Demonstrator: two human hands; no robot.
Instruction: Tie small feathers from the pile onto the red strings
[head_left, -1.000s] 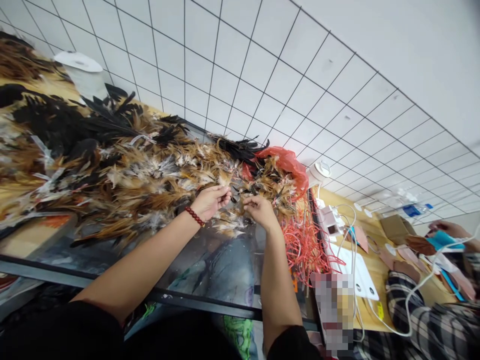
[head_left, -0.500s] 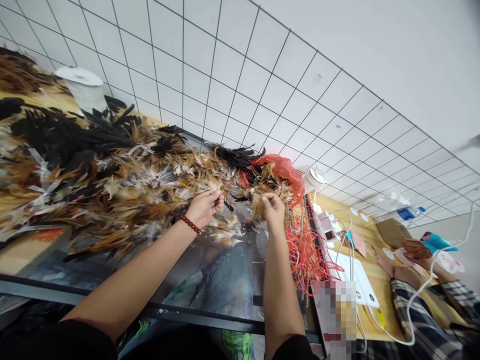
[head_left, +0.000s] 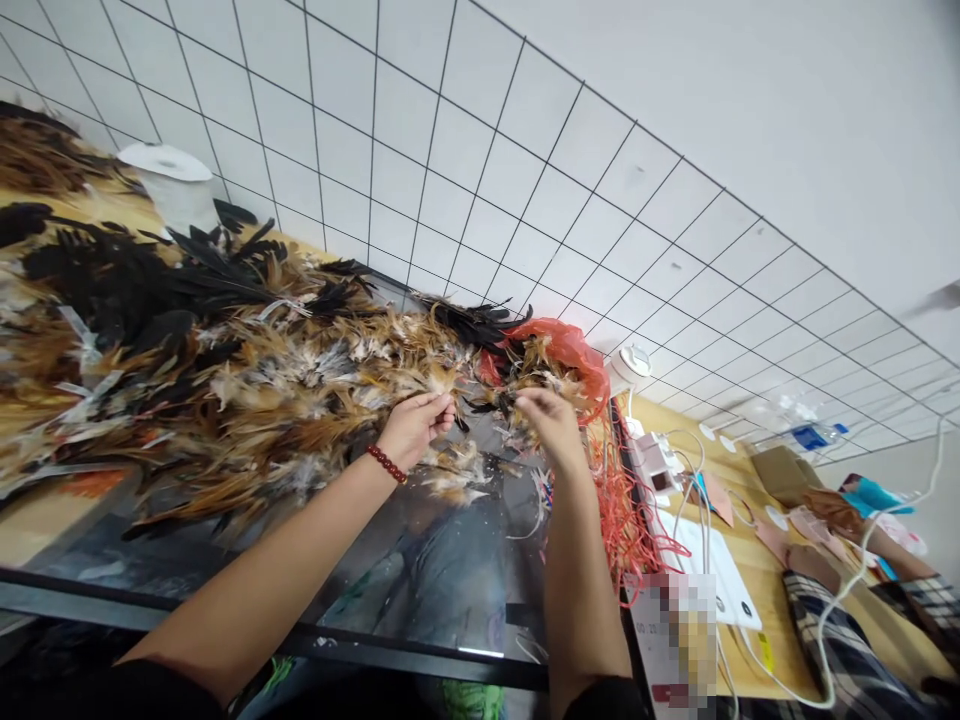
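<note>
The left hand (head_left: 416,428) is curled in, its thumb and forefinger drawn together, and appears to pinch a small pale feather (head_left: 441,381) that stands up against the big feather pile (head_left: 292,385) on the left of the worktop (head_left: 405,545). The right hand (head_left: 553,425) is half curled, fingertips turned left, at the near edge of the smaller feather heap (head_left: 534,362) beside the red bag (head_left: 581,362); I cannot tell whether it has hold of anything. To work well here, a light grip at the quill end would probably serve best, since squeezing the soft vanes is likely to crumple them. Taking pieces from the heap singly, with fingertips only, should avoid dragging neighbours along. Keeping the left hand steady would help stems stay lined up. The loose feathers (head_left: 454,472) just near of the left hand could easily be swept aside by a wrist, and the red strings (head_left: 626,510) beyond the right forearm might snag if the elbow swings right.
</note>
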